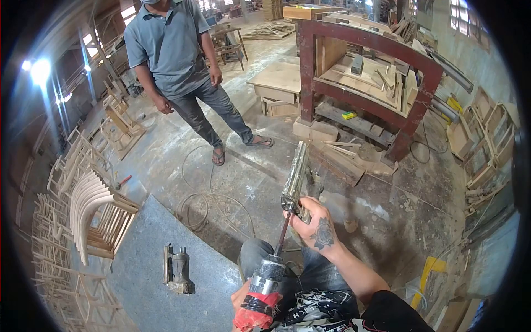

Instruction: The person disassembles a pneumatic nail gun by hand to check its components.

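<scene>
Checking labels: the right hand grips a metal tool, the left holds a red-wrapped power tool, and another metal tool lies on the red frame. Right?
Wrong place: the head view shows the other metal tool lying on the grey board. Right hand and left hand are as stated.

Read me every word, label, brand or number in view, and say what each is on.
Nothing legible.
Dark clothing: white letter-like print, too folded to read.
Held power driver and metal tool: no readable marking.
Yellow item under red frame: too small.
</scene>
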A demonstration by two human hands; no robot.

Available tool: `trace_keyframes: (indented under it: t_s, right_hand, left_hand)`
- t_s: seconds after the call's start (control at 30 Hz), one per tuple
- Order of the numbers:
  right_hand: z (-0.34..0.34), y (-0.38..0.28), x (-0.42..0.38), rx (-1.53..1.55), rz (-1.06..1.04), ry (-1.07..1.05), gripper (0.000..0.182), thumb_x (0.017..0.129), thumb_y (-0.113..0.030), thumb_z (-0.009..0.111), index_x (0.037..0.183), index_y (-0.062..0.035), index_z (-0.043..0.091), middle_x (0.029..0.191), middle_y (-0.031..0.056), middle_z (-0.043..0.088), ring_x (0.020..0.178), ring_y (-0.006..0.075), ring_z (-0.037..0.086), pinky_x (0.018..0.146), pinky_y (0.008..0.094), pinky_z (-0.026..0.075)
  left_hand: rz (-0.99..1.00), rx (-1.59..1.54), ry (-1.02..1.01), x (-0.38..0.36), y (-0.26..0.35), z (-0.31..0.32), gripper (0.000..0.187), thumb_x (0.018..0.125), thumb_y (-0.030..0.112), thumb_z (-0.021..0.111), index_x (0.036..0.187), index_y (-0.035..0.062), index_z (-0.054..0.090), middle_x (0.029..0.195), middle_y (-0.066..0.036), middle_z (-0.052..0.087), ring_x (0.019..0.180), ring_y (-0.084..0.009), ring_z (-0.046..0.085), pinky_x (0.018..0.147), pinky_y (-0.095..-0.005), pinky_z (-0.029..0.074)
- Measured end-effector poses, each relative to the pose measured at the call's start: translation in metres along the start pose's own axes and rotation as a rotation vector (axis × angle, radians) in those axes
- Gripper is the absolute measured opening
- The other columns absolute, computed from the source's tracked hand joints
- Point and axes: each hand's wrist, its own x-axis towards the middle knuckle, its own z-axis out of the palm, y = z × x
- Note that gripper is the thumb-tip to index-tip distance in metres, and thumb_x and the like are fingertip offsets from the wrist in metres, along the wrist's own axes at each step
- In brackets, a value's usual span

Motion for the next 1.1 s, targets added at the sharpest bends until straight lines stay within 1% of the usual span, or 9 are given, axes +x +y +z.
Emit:
trace_keyframes:
  t_s: [0.1, 0.23, 0.3, 0.5, 0.63, 0.77, 0.87, 1.0, 1.1]
  right_hand:
    - [0.001, 0.002, 0.001, 0.001, -0.016, 0.015, 0.026, 0.085, -0.019, 0.075, 0.098, 0.0015, 0.067, 0.092, 0.0193, 0.067, 0.092, 0.0379, 0.064, 0.085, 0.0443, 0.051]
    - [0.007, 0.019, 0.0, -0.089, -0.143, 0.075, 0.026, 0.082, -0.019, 0.078, 0.093, 0.0017, 0.066, 0.087, 0.0183, 0.066, 0.091, 0.0381, 0.064, 0.084, 0.0462, 0.05]
    - [0.008, 0.024, -0.001, -0.135, -0.188, 0.092, 0.026, 0.08, -0.018, 0.079, 0.091, 0.0017, 0.065, 0.086, 0.0177, 0.065, 0.09, 0.0382, 0.064, 0.084, 0.0472, 0.05]
    - [0.01, 0.038, -0.008, -0.167, -0.174, 0.124, 0.032, 0.079, -0.02, 0.082, 0.097, 0.0035, 0.068, 0.096, 0.0221, 0.068, 0.098, 0.0396, 0.065, 0.091, 0.0469, 0.051]
    - [0.006, 0.036, -0.011, -0.146, -0.128, 0.094, 0.03, 0.08, -0.017, 0.079, 0.101, 0.0029, 0.068, 0.1, 0.0217, 0.067, 0.099, 0.0393, 0.065, 0.089, 0.045, 0.052]
    - [0.006, 0.039, -0.014, -0.143, -0.099, 0.086, 0.033, 0.081, -0.018, 0.079, 0.103, 0.0039, 0.068, 0.104, 0.0221, 0.067, 0.1, 0.0398, 0.065, 0.089, 0.0446, 0.052]
    - [0.005, 0.041, -0.015, -0.137, -0.092, 0.084, 0.033, 0.081, -0.018, 0.079, 0.103, 0.0042, 0.068, 0.104, 0.022, 0.067, 0.1, 0.0396, 0.065, 0.089, 0.0444, 0.052]
    - [0.006, 0.043, -0.015, -0.13, -0.097, 0.064, 0.032, 0.08, -0.016, 0.078, 0.102, 0.0044, 0.068, 0.102, 0.0224, 0.067, 0.1, 0.0393, 0.065, 0.089, 0.0439, 0.053]
    - [0.005, 0.042, -0.017, -0.116, -0.089, 0.085, 0.031, 0.08, -0.015, 0.078, 0.101, 0.0046, 0.067, 0.1, 0.0226, 0.067, 0.099, 0.0394, 0.065, 0.089, 0.0439, 0.053]
  left_hand:
    - [-0.004, -0.001, 0.013, -0.004, -0.008, 0.002, 0.05, 0.063, 0.041, 0.1, 0.093, 0.0102, 0.075, 0.082, -0.003, 0.076, 0.072, -0.0186, 0.073, 0.069, -0.0346, 0.058]
    - [0.095, 0.064, -0.079, 0.0, -0.006, -0.004, 0.039, 0.067, 0.039, 0.097, 0.093, 0.0155, 0.08, 0.086, -0.004, 0.078, 0.075, -0.022, 0.075, 0.071, -0.0361, 0.06]
    - [0.098, 0.015, -0.113, 0.01, 0.018, -0.011, 0.033, 0.07, 0.037, 0.095, 0.093, 0.0182, 0.082, 0.087, -0.003, 0.078, 0.076, -0.0238, 0.076, 0.072, -0.0376, 0.061]
    - [-0.102, -0.038, -0.165, 0.008, 0.021, -0.013, 0.035, 0.076, 0.04, 0.092, 0.096, 0.0153, 0.076, 0.085, -0.002, 0.076, 0.077, -0.0254, 0.074, 0.073, -0.0407, 0.059]
    - [0.059, 0.016, -0.137, 0.002, 0.002, -0.005, 0.037, 0.076, 0.042, 0.091, 0.095, 0.0162, 0.074, 0.083, -0.002, 0.074, 0.074, -0.0261, 0.073, 0.068, -0.0413, 0.056]
    - [0.081, 0.062, -0.156, 0.002, 0.001, -0.006, 0.037, 0.075, 0.045, 0.092, 0.094, 0.0188, 0.074, 0.086, -0.002, 0.074, 0.074, -0.0267, 0.072, 0.065, -0.0411, 0.054]
    - [0.132, 0.14, -0.164, 0.002, -0.002, -0.008, 0.038, 0.074, 0.042, 0.093, 0.095, 0.0171, 0.074, 0.087, -0.003, 0.074, 0.075, -0.0273, 0.072, 0.066, -0.0408, 0.055]
    - [-0.009, -0.017, -0.173, 0.01, 0.013, -0.007, 0.042, 0.072, 0.036, 0.095, 0.097, 0.0113, 0.073, 0.087, -0.005, 0.074, 0.077, -0.0278, 0.073, 0.07, -0.04, 0.057]
    - [0.038, -0.039, -0.187, 0.011, 0.01, -0.008, 0.044, 0.071, 0.034, 0.096, 0.099, 0.0079, 0.072, 0.089, -0.007, 0.074, 0.079, -0.0275, 0.074, 0.073, -0.0393, 0.058]
